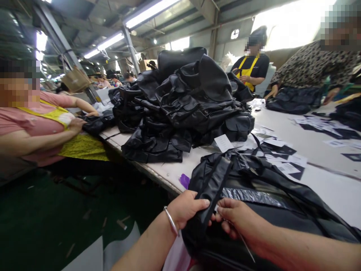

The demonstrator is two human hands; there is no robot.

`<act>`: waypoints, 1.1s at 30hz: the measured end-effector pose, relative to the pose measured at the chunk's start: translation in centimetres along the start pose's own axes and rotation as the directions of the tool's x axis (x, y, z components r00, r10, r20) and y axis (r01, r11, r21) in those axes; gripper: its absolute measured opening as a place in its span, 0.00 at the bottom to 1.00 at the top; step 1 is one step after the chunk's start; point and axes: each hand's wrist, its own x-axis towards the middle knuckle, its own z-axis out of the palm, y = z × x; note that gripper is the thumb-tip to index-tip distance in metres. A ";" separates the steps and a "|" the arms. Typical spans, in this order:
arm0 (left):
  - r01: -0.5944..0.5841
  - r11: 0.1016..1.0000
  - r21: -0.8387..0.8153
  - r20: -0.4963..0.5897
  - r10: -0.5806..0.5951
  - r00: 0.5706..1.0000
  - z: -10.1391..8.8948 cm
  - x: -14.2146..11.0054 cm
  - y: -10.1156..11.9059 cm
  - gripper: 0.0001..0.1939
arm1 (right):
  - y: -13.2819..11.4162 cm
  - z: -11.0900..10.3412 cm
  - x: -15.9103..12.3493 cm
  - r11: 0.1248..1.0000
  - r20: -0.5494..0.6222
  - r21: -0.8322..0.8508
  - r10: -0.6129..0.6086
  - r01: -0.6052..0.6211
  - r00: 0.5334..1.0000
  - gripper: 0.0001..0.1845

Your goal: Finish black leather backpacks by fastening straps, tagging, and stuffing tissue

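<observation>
A black leather-look bag (254, 222) lies at the table's near edge, its straps and a shiny plastic-wrapped strip (254, 197) facing up. My left hand (188, 209), with a silver bangle at the wrist, is closed around a broad black strap (216, 178), thumb on top. Close beside it, my right hand (235, 216) is closed, fingertips pinched near the strap's edge. From under the right hand sticks a thin metal rod-like tool (247, 248); its working end is hidden by my fingers.
A tall heap of black bags (194, 98) covers the table's middle. White tags (286, 160) and dark cards lie scattered to the right. A purple scrap (184, 181) sits near the edge. Co-workers handle bags at left (47, 131) and right (307, 71); another person (249, 67) stands behind.
</observation>
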 end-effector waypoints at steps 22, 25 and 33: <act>-0.035 0.985 -0.167 -0.002 0.035 0.999 -1.5 -0.3 -1.4 0.17 | 1.7 -0.9 -1.2 0.980 0.177 -0.167 0.133 -0.104 0.975 0.14; -0.032 0.983 -0.178 0.036 0.038 0.999 -1.3 -0.2 -1.3 0.16 | 1.4 -0.7 -1.4 0.977 0.172 -0.193 0.126 -0.092 0.977 0.15; -0.025 0.972 -0.234 0.101 0.050 0.994 -1.1 0.4 -1.6 0.13 | -0.2 -0.9 0.2 0.977 0.159 -0.213 0.032 0.003 0.987 0.15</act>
